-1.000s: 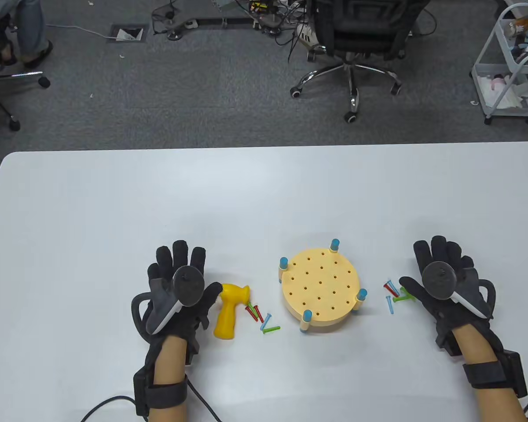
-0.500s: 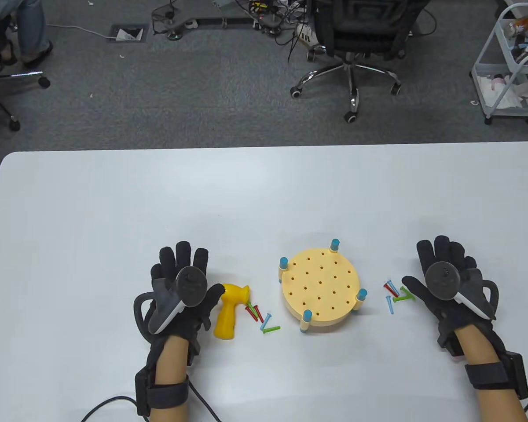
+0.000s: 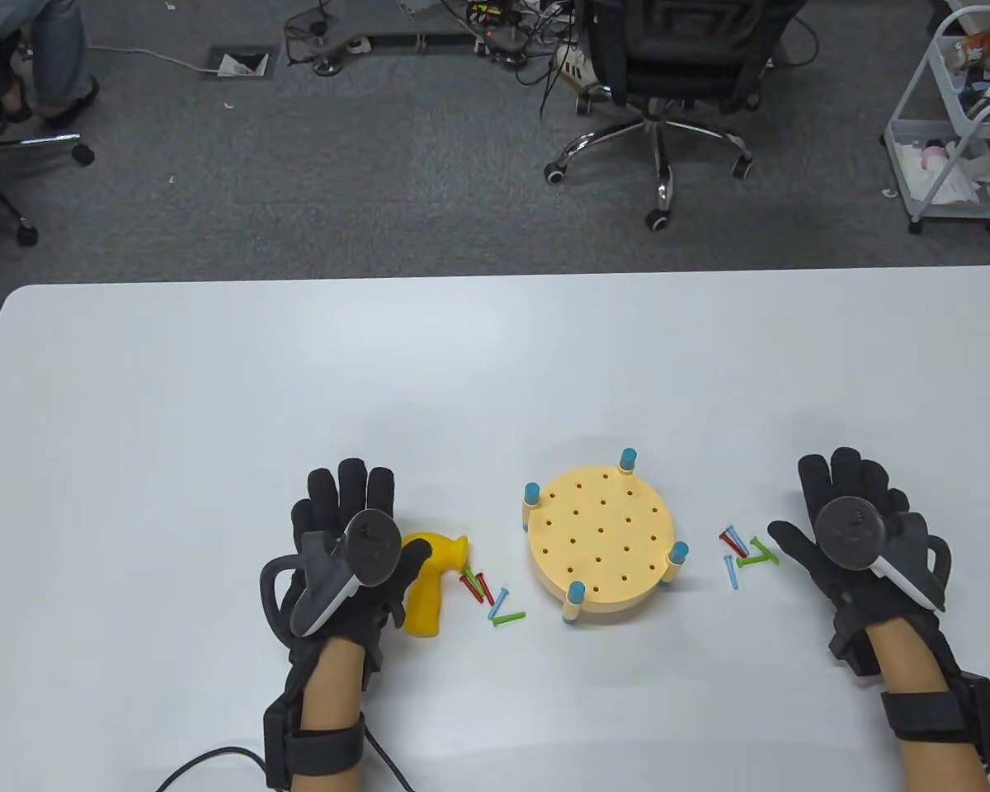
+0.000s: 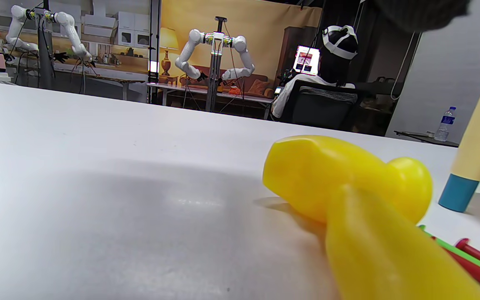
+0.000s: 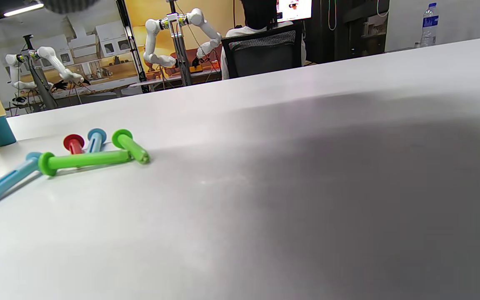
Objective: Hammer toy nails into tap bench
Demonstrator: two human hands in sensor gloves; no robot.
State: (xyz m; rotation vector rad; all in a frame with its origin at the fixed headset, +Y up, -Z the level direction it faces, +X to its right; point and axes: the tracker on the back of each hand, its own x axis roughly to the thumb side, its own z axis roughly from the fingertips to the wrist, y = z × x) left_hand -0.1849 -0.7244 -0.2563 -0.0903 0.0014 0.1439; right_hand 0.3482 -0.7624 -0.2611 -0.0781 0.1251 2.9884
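Hammer point(image 3: 429, 587) yellow, plastic by look; judged light, stiff, smooth and a bit slippery; best taken around fat handle, low end, head left free; lies flat on table point(image 3: 214, 396), head away from person, between left hand point(image 3: 351, 561) and round bench point(image 3: 601, 543); left hand flat, fingers spread, gripping nothing; thumb side just beside handle, contact unclear; right hand point(image 3: 862, 544) likewise flat, unclenched; loose nails point(image 3: 747, 551) near its thumb; more nails point(image 3: 491, 598) near hammer; bench holes unfilled.
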